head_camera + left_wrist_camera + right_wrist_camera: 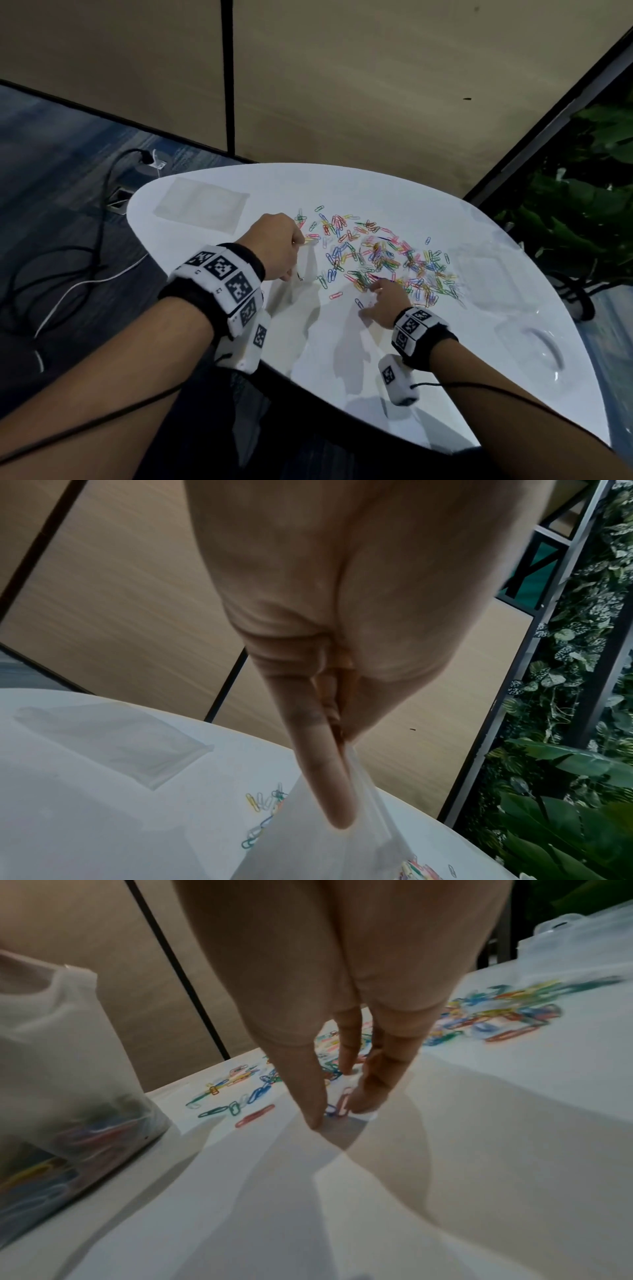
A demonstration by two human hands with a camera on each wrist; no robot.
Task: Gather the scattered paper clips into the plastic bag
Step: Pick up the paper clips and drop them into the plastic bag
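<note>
Many coloured paper clips (383,257) lie scattered on the white table (308,359). My left hand (284,246) pinches the top rim of a clear plastic bag (303,270), which stands on the table left of the pile. In the right wrist view the bag (68,1056) holds clips at its bottom. My right hand (376,301) reaches down at the pile's near edge. Its thumb and fingertips (359,1104) touch the table, with a red clip (344,1100) and a blue one lying between them. In the left wrist view my left hand (342,750) grips the bag (325,853).
A second flat clear bag (202,205) lies at the table's far left. Clear plastic sheeting with a handle (544,346) lies at the right. Cables and a floor socket (118,202) are on the floor to the left, and plants (582,212) stand to the right.
</note>
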